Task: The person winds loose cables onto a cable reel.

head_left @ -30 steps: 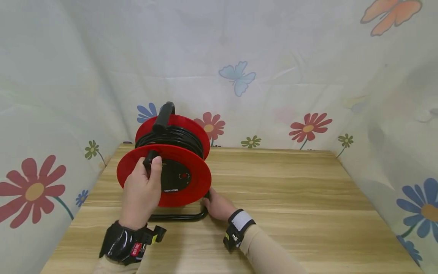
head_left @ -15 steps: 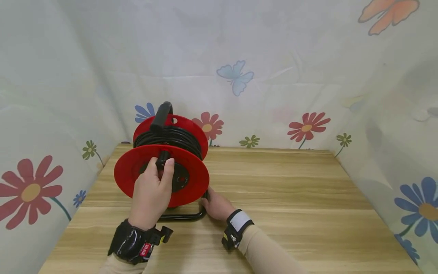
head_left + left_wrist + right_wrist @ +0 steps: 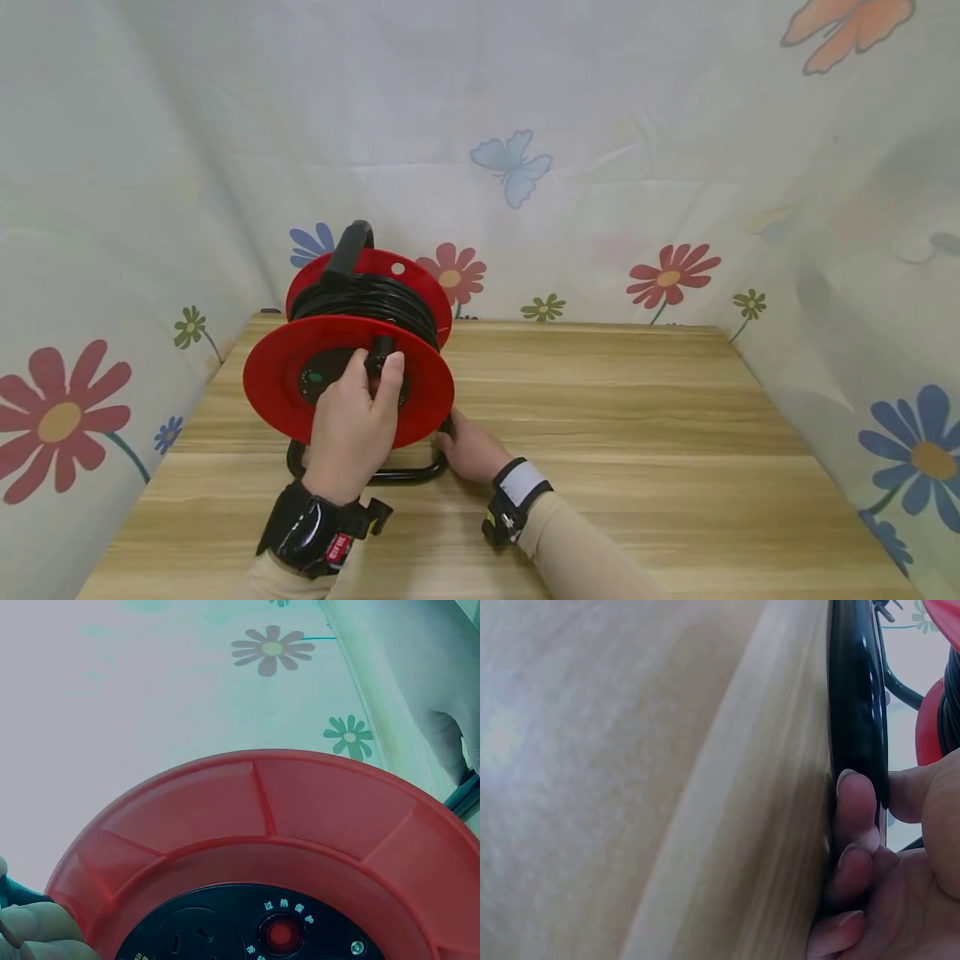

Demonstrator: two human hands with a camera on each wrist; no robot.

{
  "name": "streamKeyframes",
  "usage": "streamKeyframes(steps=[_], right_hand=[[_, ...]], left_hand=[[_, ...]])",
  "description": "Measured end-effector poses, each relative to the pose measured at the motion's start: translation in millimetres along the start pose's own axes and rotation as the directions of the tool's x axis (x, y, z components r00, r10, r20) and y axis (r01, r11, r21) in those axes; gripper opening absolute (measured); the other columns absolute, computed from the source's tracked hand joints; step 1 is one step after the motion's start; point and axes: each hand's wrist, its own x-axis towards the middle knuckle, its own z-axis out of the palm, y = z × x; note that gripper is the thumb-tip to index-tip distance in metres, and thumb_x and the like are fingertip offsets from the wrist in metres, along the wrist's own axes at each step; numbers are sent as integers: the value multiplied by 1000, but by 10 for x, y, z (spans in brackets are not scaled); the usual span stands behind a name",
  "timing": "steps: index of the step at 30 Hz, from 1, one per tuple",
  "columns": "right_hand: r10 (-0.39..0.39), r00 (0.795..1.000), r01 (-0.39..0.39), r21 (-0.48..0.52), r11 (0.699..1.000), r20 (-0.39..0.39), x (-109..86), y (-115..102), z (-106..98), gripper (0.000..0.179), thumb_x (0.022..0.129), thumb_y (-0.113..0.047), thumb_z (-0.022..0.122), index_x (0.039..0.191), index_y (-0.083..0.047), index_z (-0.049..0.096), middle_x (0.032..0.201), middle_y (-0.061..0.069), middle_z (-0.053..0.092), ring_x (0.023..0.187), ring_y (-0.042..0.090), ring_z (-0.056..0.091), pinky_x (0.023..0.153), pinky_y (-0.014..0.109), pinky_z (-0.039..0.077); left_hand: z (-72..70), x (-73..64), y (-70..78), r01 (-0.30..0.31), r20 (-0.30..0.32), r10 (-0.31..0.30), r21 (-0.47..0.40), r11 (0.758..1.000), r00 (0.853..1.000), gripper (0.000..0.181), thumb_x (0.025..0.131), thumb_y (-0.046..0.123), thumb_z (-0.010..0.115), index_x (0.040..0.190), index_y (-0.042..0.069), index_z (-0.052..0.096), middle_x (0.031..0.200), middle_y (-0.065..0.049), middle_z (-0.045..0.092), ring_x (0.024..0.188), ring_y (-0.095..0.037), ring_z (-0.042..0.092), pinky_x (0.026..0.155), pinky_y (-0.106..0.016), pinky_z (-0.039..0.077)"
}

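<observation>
A red cable reel wound with black cable stands on the wooden table, left of centre in the head view. My left hand holds the black crank knob on its front disc, thumb on the right side. In the left wrist view, the curled fingers show at the lower left, beside the disc with its black socket panel. My right hand grips the black tube frame at its lower right corner. Its fingers curl round the tube in the right wrist view.
The reel's black carrying handle rises above the cable. The wooden table stretches to the right of the reel. White sheeting printed with flowers and butterflies surrounds the table at the back and both sides.
My left hand has moved right with the crank knob, and the reel has turned clockwise. A hole in the rear disc has come into view and shifted right. The right hand still grips the frame.
</observation>
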Motion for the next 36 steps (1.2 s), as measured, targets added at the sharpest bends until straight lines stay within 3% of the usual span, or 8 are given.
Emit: streamKeyframes(steps=[14,24,29,36], right_hand=[[19,1000,-19,-20,1000,16,10,29,-8,56,98,-27,47,147,-6,30,133,16,56,109,24,57,96,49,47],[39,998,-41,27,999,53,34,34,1,58,99,-28,46,149,-5,26,137,15,53,91,18,56,93,46,48],[44,998,-46,31,998,55,29,40,8,57,99,-28,45,149,-5,26,136,15,53,93,18,56,95,46,47],[33,998,-36,58,998,56,21,33,-6,55,99,-26,46,148,-8,29,132,13,57,88,19,56,88,45,49]], left_hand=[[105,-49,74,20,40,-20,18,1000,999,43,98,50,39,85,10,48,58,-4,51,52,-17,47,47,-30,37],[204,-99,77,27,88,-28,6,1000,996,46,98,52,37,85,10,50,58,-3,48,51,-16,45,44,-28,34],[226,-108,70,35,97,-34,-7,999,995,47,98,53,36,86,10,51,60,-4,50,54,-17,47,46,-29,36],[254,-114,58,29,111,-27,-14,999,993,50,98,55,35,80,10,49,55,-3,45,47,-16,42,42,-28,29]])
